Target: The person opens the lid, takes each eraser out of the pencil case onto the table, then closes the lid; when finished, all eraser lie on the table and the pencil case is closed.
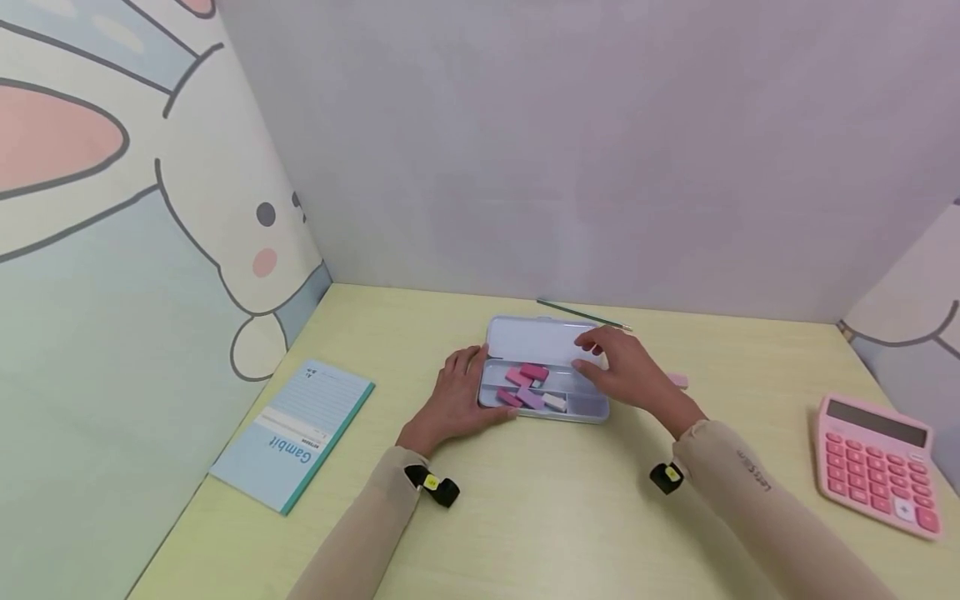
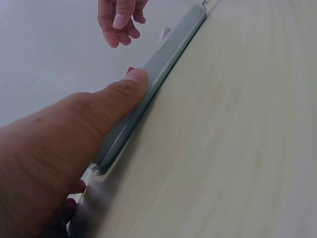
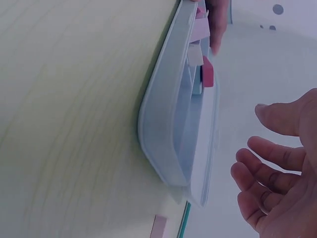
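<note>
A pale blue pencil case [image 1: 588, 407] lies on the table with its lid [image 1: 525, 340] folded back. Several small erasers sit in it, among them a dark pink eraser [image 1: 534, 372], a lilac eraser [image 1: 529, 398] and a white eraser [image 3: 195, 54]. My left hand [image 1: 459, 398] grips the case at its left end, thumb along the front wall and fingers round the far side. Above the case's right part hovers my right hand [image 1: 626, 367], fingers loosely bent and holding nothing. In the right wrist view its thumb and fingers [image 3: 267, 171] stand apart from the case.
Behind the case lies a dark green pencil [image 1: 585, 313]. One pale pink eraser-like block [image 1: 677, 381] rests to the right, partly behind the right forearm. A notebook [image 1: 296, 433] lies at the left, a pink calculator [image 1: 877, 467] at the right. Walls border the table's back and sides.
</note>
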